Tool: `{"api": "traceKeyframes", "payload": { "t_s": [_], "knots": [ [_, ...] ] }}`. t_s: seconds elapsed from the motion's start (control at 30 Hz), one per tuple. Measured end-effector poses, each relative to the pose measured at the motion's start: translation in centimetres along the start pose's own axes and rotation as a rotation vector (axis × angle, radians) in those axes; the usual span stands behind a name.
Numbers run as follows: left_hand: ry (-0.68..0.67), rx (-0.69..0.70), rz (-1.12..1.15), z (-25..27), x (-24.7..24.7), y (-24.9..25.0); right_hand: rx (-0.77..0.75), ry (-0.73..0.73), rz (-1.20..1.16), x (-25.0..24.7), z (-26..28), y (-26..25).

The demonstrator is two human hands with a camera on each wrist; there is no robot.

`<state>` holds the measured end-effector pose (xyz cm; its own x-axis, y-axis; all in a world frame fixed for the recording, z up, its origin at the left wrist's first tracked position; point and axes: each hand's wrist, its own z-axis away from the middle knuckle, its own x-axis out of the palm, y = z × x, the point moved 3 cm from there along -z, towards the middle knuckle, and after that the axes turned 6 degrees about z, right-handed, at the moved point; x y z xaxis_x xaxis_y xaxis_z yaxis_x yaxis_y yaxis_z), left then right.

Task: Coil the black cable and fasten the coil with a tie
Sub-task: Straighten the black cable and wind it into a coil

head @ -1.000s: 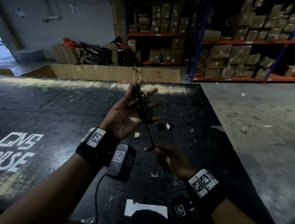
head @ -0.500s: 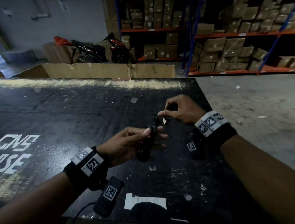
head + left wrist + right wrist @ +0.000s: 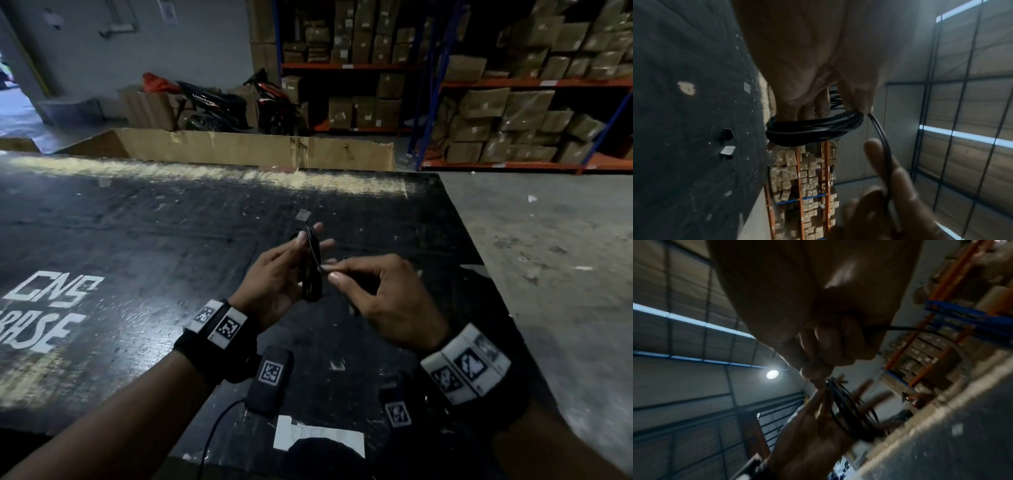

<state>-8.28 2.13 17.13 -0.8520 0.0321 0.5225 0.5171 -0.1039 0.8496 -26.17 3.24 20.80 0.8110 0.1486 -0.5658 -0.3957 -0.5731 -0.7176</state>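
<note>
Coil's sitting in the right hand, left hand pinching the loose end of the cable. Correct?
Hands are swapped. The head view shows the coil held in the left hand, while the right hand pinches the loose end of the cable.

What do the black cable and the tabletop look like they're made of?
Black cable: likely rubber or plastic jacket, slightly glossy; highlights run along its bent loops, held by the left hand.
Tabletop: probably black-painted board, matte, scuffed; pale scratches and worn patches show.
</note>
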Motion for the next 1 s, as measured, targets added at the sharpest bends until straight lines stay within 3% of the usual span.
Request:
{"api": "traceKeyframes", "payload": {
  "t_s": [0.17, 0.3, 0.47, 0.67, 0.87, 1.0],
  "knots": [
    [-0.068, 0.028, 0.140, -0.7, 1.3, 1.6, 0.202, 0.005, -0.474, 3.7, 2.4, 2.9],
    [-0.190, 0.026, 0.241, -0.4, 2.6, 2.7, 0.345, -0.077, -0.579, 4.7, 3.4, 5.5],
    [-0.342, -0.033, 0.195, 1.0, 3.7, 3.5, 0.295, -0.195, -0.368, 4.2, 3.5, 9.4],
    [-0.512, -0.207, 0.024, 3.3, 3.0, 1.3, 0.191, -0.315, -0.076, 0.6, -0.2, 10.0],
    [-0.389, -0.224, -0.347, 3.2, 1.5, -1.2, 0.095, -0.469, 0.374, -2.3, -4.4, 6.2],
    [-0.331, -0.191, -0.389, 2.9, 1.4, -2.4, 0.033, -0.372, 0.494, -2.1, -5.4, 3.3]
  ]
}}
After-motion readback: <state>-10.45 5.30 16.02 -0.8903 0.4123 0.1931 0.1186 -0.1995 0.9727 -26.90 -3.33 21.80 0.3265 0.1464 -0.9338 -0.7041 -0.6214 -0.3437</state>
